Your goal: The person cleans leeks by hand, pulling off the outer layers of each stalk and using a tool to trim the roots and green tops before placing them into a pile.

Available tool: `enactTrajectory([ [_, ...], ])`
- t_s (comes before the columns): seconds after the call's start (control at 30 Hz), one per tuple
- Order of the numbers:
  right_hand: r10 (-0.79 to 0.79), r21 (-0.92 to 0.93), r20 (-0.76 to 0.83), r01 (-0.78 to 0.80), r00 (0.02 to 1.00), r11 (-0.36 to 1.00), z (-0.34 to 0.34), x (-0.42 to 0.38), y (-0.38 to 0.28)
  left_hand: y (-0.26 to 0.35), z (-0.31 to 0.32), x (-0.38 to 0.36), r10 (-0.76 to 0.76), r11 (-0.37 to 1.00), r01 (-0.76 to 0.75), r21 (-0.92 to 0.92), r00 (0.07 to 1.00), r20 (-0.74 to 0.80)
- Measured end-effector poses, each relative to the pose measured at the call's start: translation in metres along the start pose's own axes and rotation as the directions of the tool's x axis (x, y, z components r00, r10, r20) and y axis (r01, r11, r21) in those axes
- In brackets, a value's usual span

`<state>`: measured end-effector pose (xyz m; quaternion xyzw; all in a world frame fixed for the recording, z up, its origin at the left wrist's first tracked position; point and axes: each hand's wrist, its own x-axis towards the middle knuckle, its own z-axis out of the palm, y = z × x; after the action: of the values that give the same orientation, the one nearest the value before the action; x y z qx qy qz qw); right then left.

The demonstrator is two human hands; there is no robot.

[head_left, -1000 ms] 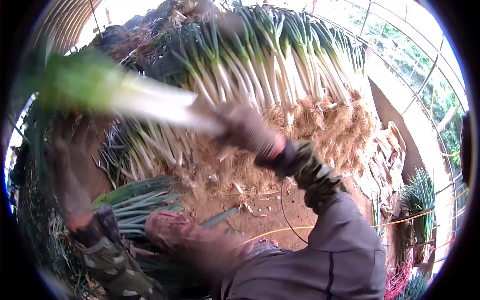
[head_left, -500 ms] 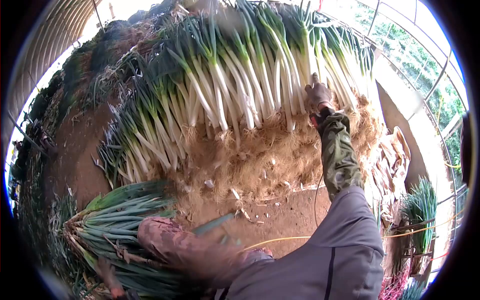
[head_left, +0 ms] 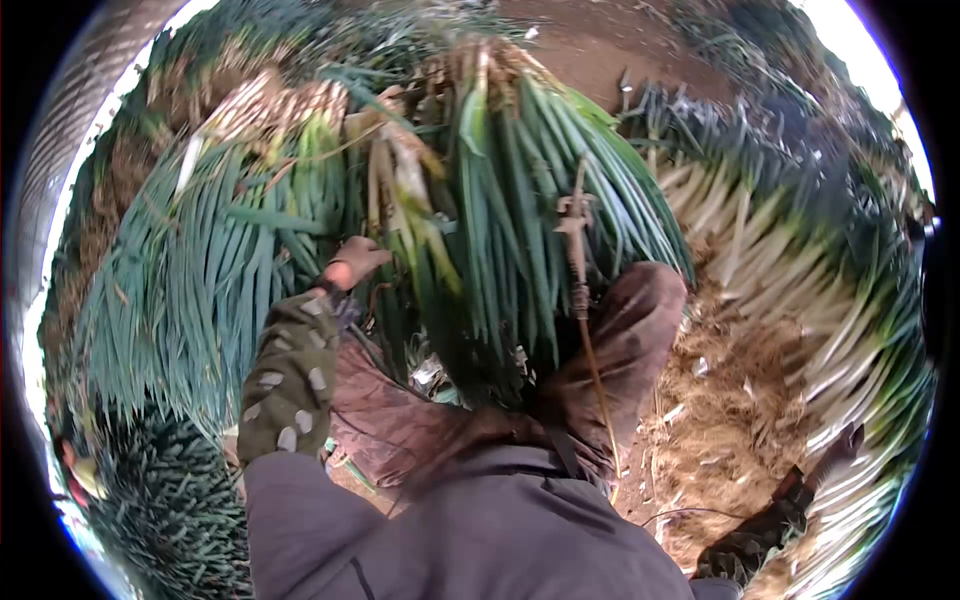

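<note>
My left hand (head_left: 358, 262), its fingers loosely extended, is over the green leaves between two piles of long green onions. Left of it lies one pile (head_left: 215, 260); on its right a second pile (head_left: 510, 190) spreads toward my knees, roots pointing away. Far to the right, my right hand (head_left: 838, 452) reaches to a row of cleaned green onions (head_left: 770, 235) with white stalks. Its fingers look spread against the stalks, small and partly dark in view.
A dirt-covered thin nozzle (head_left: 575, 235) on a yellowish hose (head_left: 600, 400) stands between my knees. Dry root scraps (head_left: 730, 400) cover the ground beside my right leg. More green leaves (head_left: 160, 510) are heaped at lower left. Bare soil (head_left: 590, 45) shows at the back.
My view has swung left, from the cleaned row to the leafy piles before me. My left hand is now over the leaves; my right hand stays out at the row.
</note>
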<state>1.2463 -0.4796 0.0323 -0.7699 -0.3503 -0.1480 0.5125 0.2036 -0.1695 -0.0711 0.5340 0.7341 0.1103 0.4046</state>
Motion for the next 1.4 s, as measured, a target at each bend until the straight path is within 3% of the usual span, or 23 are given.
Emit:
enactTrajectory([
  [0.07, -0.328, 0.235, 0.298, 0.265, 0.896, 0.935, 0.1, -0.037, -0.134, -0.046, 0.025, 0.05, 0.161, 0.934, -0.097, 0.344, 0.973, -0.164],
  [0.1, -0.024, 0.076, 0.51, -0.017, 0.86, 0.997, 0.145, -0.064, -0.206, -0.037, 0.031, 0.046, 0.084, 0.941, -0.004, 0.338, 0.971, -0.222],
  [0.13, -0.079, 0.146, 0.576, -0.007, 0.814, 0.989, 0.187, -0.115, -0.303, -0.02, 0.035, 0.04, 0.01, 0.942, 0.084, 0.326, 0.961, -0.276],
  [0.2, -0.196, 0.343, 0.835, -0.21, 0.514, 0.915, 0.251, -0.199, -0.422, 0.003, 0.033, 0.024, -0.073, 0.924, 0.19, 0.331, 0.939, -0.336],
  [0.23, -0.178, 0.255, 0.952, -0.323, 0.249, 0.911, 0.281, -0.241, -0.459, 0.009, 0.029, 0.018, -0.046, 0.926, 0.185, 0.328, 0.92, -0.388],
  [0.27, -0.217, 0.205, 0.961, 0.085, 0.17, 0.975, 0.289, -0.293, -0.517, 0.009, 0.025, 0.016, -0.018, 0.926, 0.181, 0.331, 0.898, -0.44],
  [0.3, -0.436, 0.435, 0.899, -0.038, -0.04, 0.9, 0.305, -0.334, -0.546, 0.005, 0.025, 0.019, -0.05, 0.925, 0.213, 0.316, 0.89, -0.453],
  [0.33, -0.532, 0.525, 0.837, -0.085, -0.13, 0.847, 0.337, -0.382, -0.552, 0.002, 0.023, 0.023, -0.081, 0.923, 0.244, 0.299, 0.88, -0.468],
  [0.4, -0.579, 0.58, 0.809, -0.022, -0.103, 0.814, 0.388, -0.474, -0.56, -0.006, 0.022, 0.031, -0.089, 0.919, 0.269, 0.289, 0.853, -0.514],
  [0.47, -0.381, 0.385, 0.922, 0.232, -0.066, 0.893, 0.42, -0.525, -0.568, -0.019, 0.025, 0.043, -0.034, 0.913, 0.256, 0.318, 0.824, -0.566],
  [0.53, -0.19, 0.15, 0.97, 0.246, 0.149, 0.957, 0.434, -0.55, -0.567, -0.029, 0.024, 0.056, -0.016, 0.935, 0.208, 0.286, 0.833, -0.553],
  [0.6, -0.158, 0.125, 0.968, 0.171, 0.196, 0.977, 0.44, -0.56, -0.556, -0.026, 0.018, 0.054, 0.029, 0.957, 0.129, 0.259, 0.849, -0.528],
  [0.7, -0.301, 0.251, 0.934, 0.25, 0.19, 0.935, 0.46, -0.574, -0.538, -0.028, 0.021, 0.07, 0.005, 0.96, 0.138, 0.242, 0.862, -0.507],
  [0.77, -0.154, 0.123, 0.968, 0.161, 0.2, 0.979, 0.475, -0.578, -0.539, -0.022, 0.017, 0.079, -0.103, 0.948, 0.226, 0.226, 0.886, -0.451],
  [0.87, -0.174, 0.131, 0.959, 0.194, 0.225, 0.972, 0.491, -0.599, -0.524, -0.008, 0.005, 0.064, -0.294, 0.948, 0.318, 0.024, 0.899, -0.326],
  [0.97, -0.368, 0.368, 0.93, -0.059, 0.016, 0.928, 0.489, -0.575, -0.524, -0.033, -0.002, 0.063, -0.178, 0.939, 0.105, -0.326, 0.963, -0.201],
  [1.03, -0.505, 0.51, 0.857, -0.038, 0.105, 0.859, 0.493, -0.565, -0.53, -0.044, -0.015, 0.058, -0.098, 0.867, -0.008, -0.498, 0.978, -0.187],
  [1.07, -0.566, 0.575, 0.812, -0.027, 0.144, 0.818, 0.496, -0.562, -0.534, -0.047, -0.013, 0.054, -0.087, 0.907, -0.006, -0.421, 0.975, -0.202],
  [1.13, -0.42, 0.444, 0.896, -0.298, 0.145, 0.845, 0.472, -0.5, -0.631, -0.034, -0.049, 0.025, -0.132, 0.857, 0.008, -0.515, 0.97, -0.204],
  [1.17, -0.453, 0.497, 0.864, -0.224, 0.222, 0.838, 0.481, -0.486, -0.644, -0.038, -0.051, 0.018, -0.051, 0.779, -0.149, -0.608, 0.953, -0.299],
  [1.2, -0.489, 0.544, 0.821, -0.144, 0.296, 0.827, 0.491, -0.475, -0.653, -0.033, -0.057, 0.011, -0.089, 0.743, -0.159, -0.651, 0.939, -0.331],
  [1.27, -0.437, 0.494, 0.861, -0.224, 0.26, 0.84, 0.524, -0.476, -0.654, -0.026, -0.068, 0.002, -0.053, 0.736, -0.253, -0.628, 0.903, -0.427],
  [1.4, -0.379, 0.385, 0.923, -0.21, 0.066, 0.899, 0.519, -0.478, -0.631, 0.003, -0.052, -0.013, -0.046, 0.447, -0.377, -0.811, 0.896, -0.441],
])
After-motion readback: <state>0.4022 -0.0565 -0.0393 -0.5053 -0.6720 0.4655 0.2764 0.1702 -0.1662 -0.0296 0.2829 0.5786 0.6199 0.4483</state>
